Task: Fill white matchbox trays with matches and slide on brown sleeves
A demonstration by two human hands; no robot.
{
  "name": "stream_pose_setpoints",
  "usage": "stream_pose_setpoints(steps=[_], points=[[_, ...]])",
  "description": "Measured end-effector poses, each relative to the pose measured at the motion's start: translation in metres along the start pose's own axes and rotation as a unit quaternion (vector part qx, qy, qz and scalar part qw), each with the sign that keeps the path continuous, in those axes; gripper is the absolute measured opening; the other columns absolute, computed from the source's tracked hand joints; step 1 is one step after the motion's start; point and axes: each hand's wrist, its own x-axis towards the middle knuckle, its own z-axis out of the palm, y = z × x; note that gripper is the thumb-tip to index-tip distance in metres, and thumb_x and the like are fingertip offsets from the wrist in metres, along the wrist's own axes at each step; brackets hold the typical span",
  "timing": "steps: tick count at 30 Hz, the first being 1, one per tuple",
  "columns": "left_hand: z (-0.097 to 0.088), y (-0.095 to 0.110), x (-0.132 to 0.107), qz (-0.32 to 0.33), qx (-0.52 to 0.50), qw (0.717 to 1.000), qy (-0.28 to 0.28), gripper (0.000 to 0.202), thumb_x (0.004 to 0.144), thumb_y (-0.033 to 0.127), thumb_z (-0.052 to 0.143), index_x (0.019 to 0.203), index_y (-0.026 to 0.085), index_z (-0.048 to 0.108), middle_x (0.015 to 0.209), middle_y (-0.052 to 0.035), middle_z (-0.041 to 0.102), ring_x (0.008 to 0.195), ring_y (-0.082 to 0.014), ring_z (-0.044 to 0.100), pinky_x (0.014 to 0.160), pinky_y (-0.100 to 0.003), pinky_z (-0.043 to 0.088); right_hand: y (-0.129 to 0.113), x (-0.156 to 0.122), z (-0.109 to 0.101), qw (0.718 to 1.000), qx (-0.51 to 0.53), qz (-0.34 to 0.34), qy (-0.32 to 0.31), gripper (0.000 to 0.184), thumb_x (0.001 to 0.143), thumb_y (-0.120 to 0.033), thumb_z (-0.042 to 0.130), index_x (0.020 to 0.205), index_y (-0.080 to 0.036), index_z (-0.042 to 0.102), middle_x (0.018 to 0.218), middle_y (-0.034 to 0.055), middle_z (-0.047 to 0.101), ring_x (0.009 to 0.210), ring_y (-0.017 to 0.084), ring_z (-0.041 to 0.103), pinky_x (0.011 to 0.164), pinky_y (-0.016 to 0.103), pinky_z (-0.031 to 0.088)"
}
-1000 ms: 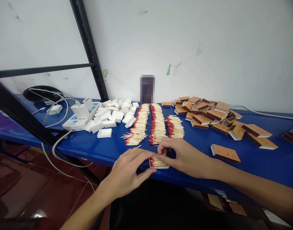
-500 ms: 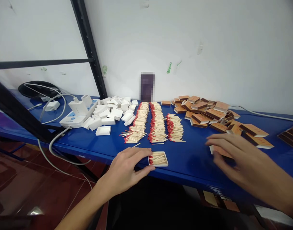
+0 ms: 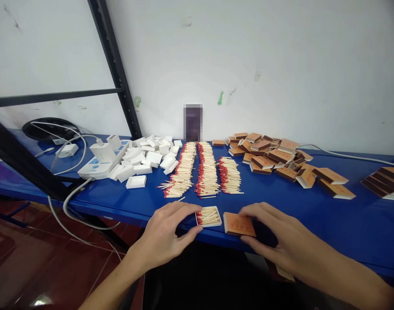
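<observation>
Near the front edge of the blue table, my left hand (image 3: 167, 230) grips the left end of a white matchbox tray (image 3: 220, 218) between thumb and fingers. Red-tipped matches (image 3: 208, 215) lie inside that tray. My right hand (image 3: 271, 230) holds an orange matchbox sleeve (image 3: 237, 224) by its right end. The sleeve sits just right of the tray, a narrow gap between them. Behind the hands, three rows of loose matches (image 3: 207, 168) run back toward the wall.
White empty trays (image 3: 145, 157) are heaped at the left, beside a power strip (image 3: 100, 168). Orange sleeves (image 3: 277, 155) form a pile at the back right. Stacked matchboxes (image 3: 382, 183) stand at the far right. A black metal post (image 3: 115, 64) rises at the left.
My right hand has moved left from the right side of the table, bringing an orange sleeve close to the tray. My left hand keeps its grip on the filled tray.
</observation>
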Motion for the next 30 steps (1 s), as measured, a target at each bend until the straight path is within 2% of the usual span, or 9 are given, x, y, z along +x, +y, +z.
stream_pose_setpoints(steps=[3,7,13,21,25,30], points=[[-0.001,-0.001,-0.001,-0.003,-0.007,1.000,-0.001,0.028,0.091,0.027,0.065,0.119,0.023,0.061,0.115,-0.0051,0.072,0.104,-0.0208,0.068,0.091,-0.034,0.055,-0.005,0.012,0.008,1.000,0.007,-0.014,0.013,0.028,0.091,-0.033,0.058,0.118,-0.026,0.054,0.110,0.0070,0.064,0.099,0.023,0.063,0.082,0.037,0.055],[-0.001,0.000,0.000,-0.004,-0.010,1.000,-0.002,0.028,0.090,0.028,0.067,0.118,0.023,0.062,0.113,-0.0050,0.073,0.102,-0.0211,0.069,0.090,-0.035,0.055,0.000,0.014,0.005,0.999,0.012,-0.017,0.028,0.025,0.090,-0.033,0.059,0.114,-0.026,0.056,0.108,0.0071,0.064,0.096,0.023,0.064,0.080,0.037,0.054],[0.000,0.000,0.001,0.003,-0.002,1.000,0.003,0.030,0.089,0.031,0.068,0.118,0.024,0.063,0.110,-0.0042,0.074,0.101,-0.0210,0.069,0.089,-0.034,0.055,0.000,0.015,-0.005,1.000,0.027,-0.002,-0.005,0.028,0.088,-0.037,0.063,0.113,-0.026,0.059,0.108,0.0065,0.066,0.095,0.024,0.065,0.079,0.036,0.053],[0.002,-0.002,0.001,0.020,-0.007,1.000,0.023,0.029,0.090,0.030,0.068,0.118,0.023,0.063,0.109,-0.0044,0.074,0.099,-0.0207,0.069,0.088,-0.035,0.055,-0.005,0.016,-0.003,0.999,0.038,0.017,-0.018,0.025,0.083,-0.034,0.068,0.106,-0.026,0.061,0.105,0.0053,0.068,0.091,0.023,0.064,0.077,0.034,0.053],[0.001,-0.002,0.001,0.026,-0.016,0.999,0.010,0.030,0.089,0.028,0.069,0.118,0.023,0.062,0.109,-0.0038,0.074,0.100,-0.0204,0.070,0.089,-0.034,0.055,-0.005,0.018,0.001,0.999,0.025,0.019,0.014,0.023,0.085,-0.034,0.065,0.107,-0.026,0.060,0.105,0.0054,0.068,0.093,0.023,0.064,0.078,0.034,0.052],[-0.001,-0.002,0.001,0.022,-0.014,1.000,-0.006,0.030,0.089,0.026,0.068,0.119,0.023,0.063,0.111,-0.0045,0.074,0.102,-0.0213,0.069,0.091,-0.036,0.054,-0.001,0.024,-0.002,0.999,0.045,0.023,-0.001,0.024,0.084,-0.036,0.068,0.104,-0.026,0.061,0.101,0.0033,0.069,0.089,0.022,0.065,0.076,0.032,0.052]])
